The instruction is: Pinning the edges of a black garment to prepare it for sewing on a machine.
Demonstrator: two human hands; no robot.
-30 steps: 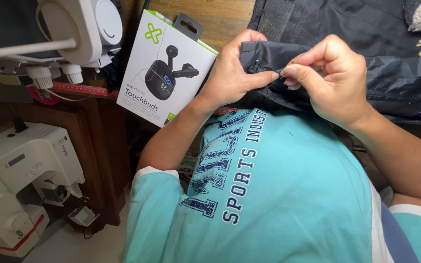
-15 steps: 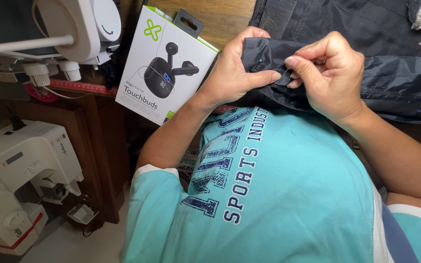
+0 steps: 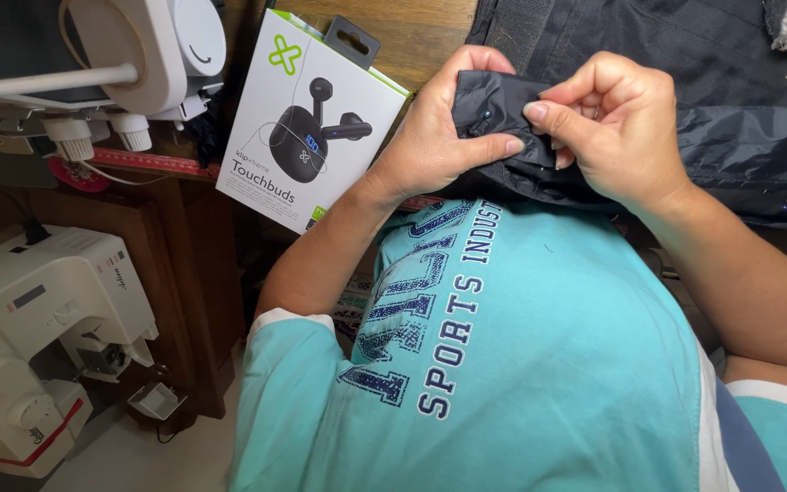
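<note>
The left hand (image 3: 439, 137) is closed on a folded edge of black fabric (image 3: 503, 109), thumb laid across the front and fingers curled over the top behind it. The right hand (image 3: 617, 128) pinches the same fold from the other side, its thumb tip meeting the left thumb, the other fingers bent in close. The pinched strip runs roughly left to right between the two hands, its folded end pointing toward the left hand. It is a dark, slightly shiny cloth (a small round stud or snap shows near the left fingertips), and it is part of a larger black garment (image 3: 685, 55) spread over the wooden tabletop (image 3: 421, 36) above the person's teal printed shirt (image 3: 539, 364). Left of the hands a white earbud box (image 3: 307, 118) lies tilted on the table. Lower left stands a white sewing machine (image 3: 38, 346).
</note>
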